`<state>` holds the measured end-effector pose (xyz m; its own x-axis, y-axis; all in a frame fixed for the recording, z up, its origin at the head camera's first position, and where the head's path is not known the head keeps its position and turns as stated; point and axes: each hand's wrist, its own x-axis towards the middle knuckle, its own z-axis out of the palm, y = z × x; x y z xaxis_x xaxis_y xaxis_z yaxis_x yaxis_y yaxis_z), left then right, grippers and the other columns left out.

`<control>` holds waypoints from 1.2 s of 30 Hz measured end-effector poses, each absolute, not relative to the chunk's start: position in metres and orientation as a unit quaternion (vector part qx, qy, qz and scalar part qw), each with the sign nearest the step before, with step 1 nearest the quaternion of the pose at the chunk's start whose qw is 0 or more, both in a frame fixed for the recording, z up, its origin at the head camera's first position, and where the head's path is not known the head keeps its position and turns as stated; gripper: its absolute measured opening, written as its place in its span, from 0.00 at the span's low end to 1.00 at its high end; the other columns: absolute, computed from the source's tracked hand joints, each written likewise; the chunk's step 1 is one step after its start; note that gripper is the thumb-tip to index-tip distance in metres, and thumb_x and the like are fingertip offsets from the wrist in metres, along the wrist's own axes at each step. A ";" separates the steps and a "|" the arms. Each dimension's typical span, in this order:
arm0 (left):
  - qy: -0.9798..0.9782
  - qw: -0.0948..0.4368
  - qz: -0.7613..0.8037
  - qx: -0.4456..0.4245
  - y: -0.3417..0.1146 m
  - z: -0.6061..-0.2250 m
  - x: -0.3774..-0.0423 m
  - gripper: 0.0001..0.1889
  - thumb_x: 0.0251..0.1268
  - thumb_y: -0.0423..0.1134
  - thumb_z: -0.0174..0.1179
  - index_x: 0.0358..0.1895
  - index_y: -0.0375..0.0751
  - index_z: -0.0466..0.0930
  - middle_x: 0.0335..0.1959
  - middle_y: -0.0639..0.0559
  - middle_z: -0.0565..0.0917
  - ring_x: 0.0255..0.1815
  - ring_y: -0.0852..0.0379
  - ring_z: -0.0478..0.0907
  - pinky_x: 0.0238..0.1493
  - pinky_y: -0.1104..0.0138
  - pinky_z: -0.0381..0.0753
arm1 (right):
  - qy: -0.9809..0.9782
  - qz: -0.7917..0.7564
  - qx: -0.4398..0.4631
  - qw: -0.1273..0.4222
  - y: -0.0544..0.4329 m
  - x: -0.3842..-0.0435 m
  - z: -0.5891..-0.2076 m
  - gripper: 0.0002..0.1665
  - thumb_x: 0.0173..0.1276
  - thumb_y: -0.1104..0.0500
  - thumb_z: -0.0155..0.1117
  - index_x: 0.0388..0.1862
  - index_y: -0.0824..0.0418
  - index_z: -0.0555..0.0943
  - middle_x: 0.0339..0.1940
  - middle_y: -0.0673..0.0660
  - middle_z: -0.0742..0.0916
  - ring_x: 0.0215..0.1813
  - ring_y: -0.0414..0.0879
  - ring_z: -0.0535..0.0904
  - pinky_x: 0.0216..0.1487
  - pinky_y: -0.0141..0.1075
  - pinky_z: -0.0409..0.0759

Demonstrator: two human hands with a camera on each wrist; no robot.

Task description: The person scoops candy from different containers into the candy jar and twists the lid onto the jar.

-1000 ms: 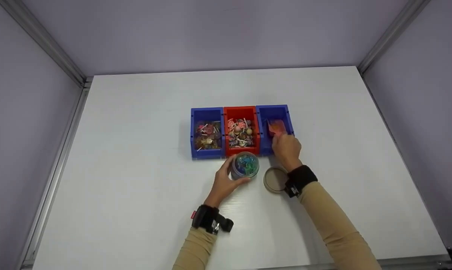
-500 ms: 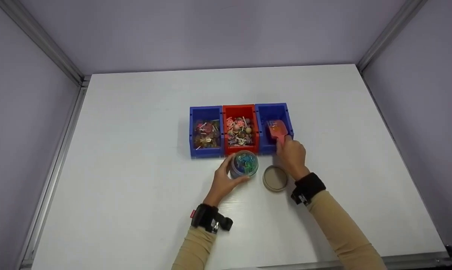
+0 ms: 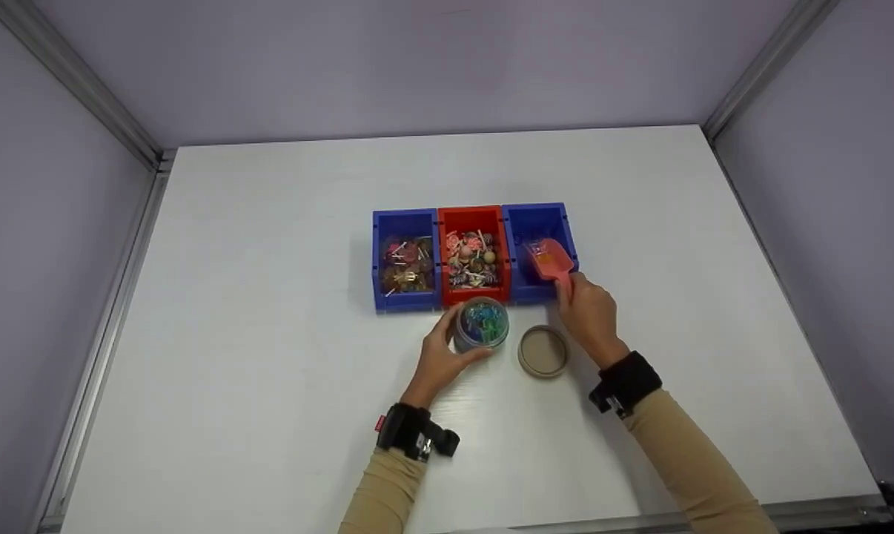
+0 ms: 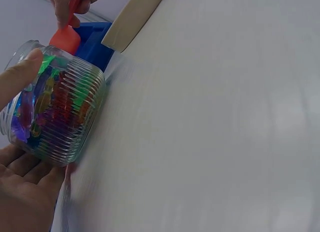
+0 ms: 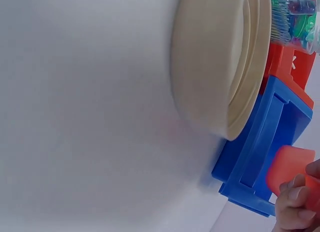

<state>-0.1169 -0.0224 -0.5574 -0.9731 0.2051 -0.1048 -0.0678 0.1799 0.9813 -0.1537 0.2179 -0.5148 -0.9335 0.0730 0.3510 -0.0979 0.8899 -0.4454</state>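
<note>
My left hand (image 3: 439,363) holds a ribbed glass jar (image 3: 482,326), thumb on one side and fingers on the other. Colourful translucent pieces fill much of the jar (image 4: 62,104) in the left wrist view, and its mouth is uncovered. With my right hand (image 3: 594,315) I grip a coral-red scoop (image 3: 554,259) by its handle, above the right blue bin (image 3: 532,216). Something small and orange-yellow shows in the scoop's bowl, too blurred to name. A beige round lid (image 5: 205,56) lies on the table between the two hands, its hollow side up.
Left of that bin stand a red bin (image 3: 471,219) with small lollipops and another blue bin (image 3: 406,222) with wrapped lollipops, side by side. All rest on a white table (image 3: 269,371) enclosed by pale walls (image 3: 447,67) at the back and sides.
My right hand has drawn back toward the right and lifted the scoop, whose bowl now shows more fully. My left hand and the jar stay in place.
</note>
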 end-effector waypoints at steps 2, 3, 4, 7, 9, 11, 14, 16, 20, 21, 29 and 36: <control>0.760 0.106 0.639 0.046 -0.022 -0.558 -0.117 0.48 0.48 0.41 0.75 0.73 0.36 0.58 0.74 0.37 0.63 0.76 0.42 0.59 0.76 0.57 0.62 | -0.955 0.232 0.012 0.185 0.221 -0.152 -0.515 0.17 0.70 0.57 0.59 0.33 0.73 0.79 0.22 0.69 0.84 0.24 0.64 0.80 0.26 0.56 0.76; 0.760 0.104 0.639 0.047 -0.022 -0.558 -0.117 0.48 0.48 0.41 0.75 0.73 0.36 0.58 0.74 0.37 0.63 0.76 0.41 0.60 0.76 0.57 0.62 | -0.955 0.231 0.016 0.186 0.222 -0.151 -0.515 0.17 0.70 0.57 0.59 0.34 0.73 0.79 0.22 0.69 0.84 0.24 0.63 0.80 0.26 0.55 0.76; 0.761 0.104 0.639 0.047 -0.022 -0.558 -0.117 0.48 0.48 0.41 0.75 0.73 0.36 0.58 0.74 0.36 0.64 0.76 0.41 0.60 0.76 0.57 0.62 | -0.955 0.230 0.019 0.187 0.223 -0.150 -0.514 0.16 0.70 0.57 0.59 0.35 0.73 0.79 0.22 0.68 0.84 0.24 0.63 0.81 0.26 0.55 0.77; 0.763 0.104 0.636 0.048 -0.022 -0.559 -0.117 0.48 0.48 0.41 0.75 0.73 0.35 0.58 0.74 0.36 0.64 0.76 0.41 0.60 0.76 0.56 0.63 | -0.955 0.225 0.032 0.189 0.228 -0.148 -0.514 0.15 0.69 0.58 0.60 0.37 0.72 0.80 0.23 0.67 0.85 0.24 0.61 0.80 0.26 0.54 0.77; 0.765 0.106 0.634 0.047 -0.022 -0.559 -0.117 0.48 0.48 0.41 0.75 0.73 0.35 0.58 0.74 0.37 0.64 0.76 0.42 0.60 0.76 0.56 0.63 | -0.955 0.225 0.040 0.189 0.231 -0.146 -0.513 0.15 0.69 0.58 0.60 0.38 0.72 0.80 0.22 0.66 0.84 0.23 0.59 0.79 0.26 0.53 0.76; 0.766 0.107 0.633 0.048 -0.023 -0.559 -0.116 0.49 0.47 0.42 0.75 0.73 0.35 0.58 0.74 0.37 0.64 0.76 0.42 0.60 0.76 0.56 0.63 | -0.954 0.229 0.048 0.190 0.234 -0.144 -0.511 0.14 0.68 0.59 0.60 0.39 0.72 0.81 0.22 0.65 0.84 0.23 0.57 0.78 0.25 0.51 0.75; 0.763 0.108 0.636 0.048 -0.024 -0.558 -0.116 0.49 0.47 0.42 0.75 0.73 0.35 0.58 0.74 0.37 0.64 0.76 0.41 0.60 0.76 0.55 0.63 | -0.953 0.230 0.058 0.189 0.238 -0.140 -0.508 0.13 0.68 0.59 0.61 0.40 0.71 0.81 0.21 0.64 0.83 0.22 0.55 0.76 0.24 0.47 0.73; 0.763 0.109 0.635 0.046 -0.024 -0.558 -0.116 0.49 0.47 0.42 0.75 0.73 0.35 0.58 0.74 0.37 0.64 0.76 0.41 0.60 0.76 0.55 0.63 | -0.953 0.232 0.062 0.184 0.240 -0.138 -0.507 0.13 0.68 0.60 0.61 0.41 0.71 0.82 0.21 0.63 0.83 0.22 0.54 0.75 0.24 0.44 0.72; 0.765 0.107 0.634 0.048 -0.023 -0.557 -0.116 0.48 0.47 0.41 0.75 0.73 0.35 0.58 0.74 0.36 0.64 0.76 0.41 0.60 0.76 0.55 0.63 | -0.954 0.236 0.070 0.172 0.245 -0.134 -0.503 0.13 0.67 0.60 0.62 0.43 0.70 0.82 0.20 0.61 0.82 0.22 0.50 0.72 0.25 0.38 0.68; 0.765 0.108 0.634 0.048 -0.023 -0.557 -0.116 0.48 0.47 0.41 0.75 0.73 0.35 0.58 0.73 0.36 0.64 0.76 0.41 0.60 0.76 0.55 0.63 | -0.953 0.237 0.074 0.172 0.246 -0.134 -0.503 0.13 0.67 0.60 0.62 0.43 0.70 0.82 0.20 0.61 0.81 0.22 0.48 0.71 0.25 0.37 0.67; 0.766 0.115 0.630 0.043 -0.023 -0.557 -0.116 0.48 0.49 0.42 0.74 0.73 0.37 0.58 0.74 0.38 0.63 0.77 0.42 0.58 0.77 0.56 0.62 | -0.940 0.239 0.140 0.199 0.247 -0.127 -0.498 0.13 0.64 0.61 0.66 0.41 0.70 0.82 0.19 0.58 0.81 0.20 0.42 0.68 0.23 0.33 0.67; 0.767 0.102 0.631 0.049 -0.023 -0.556 -0.116 0.46 0.50 0.40 0.74 0.73 0.35 0.58 0.73 0.36 0.64 0.76 0.41 0.60 0.76 0.55 0.63 | -0.928 0.245 0.196 0.199 0.245 -0.122 -0.492 0.11 0.63 0.63 0.67 0.41 0.69 0.82 0.21 0.59 0.82 0.21 0.42 0.69 0.23 0.35 0.72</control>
<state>-0.1163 -0.0226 -0.5558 -0.9742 0.2047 -0.0950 -0.0536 0.1989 0.9785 -0.1224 0.2448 -0.4923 -0.8439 -0.2669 0.4655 -0.4617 0.8031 -0.3767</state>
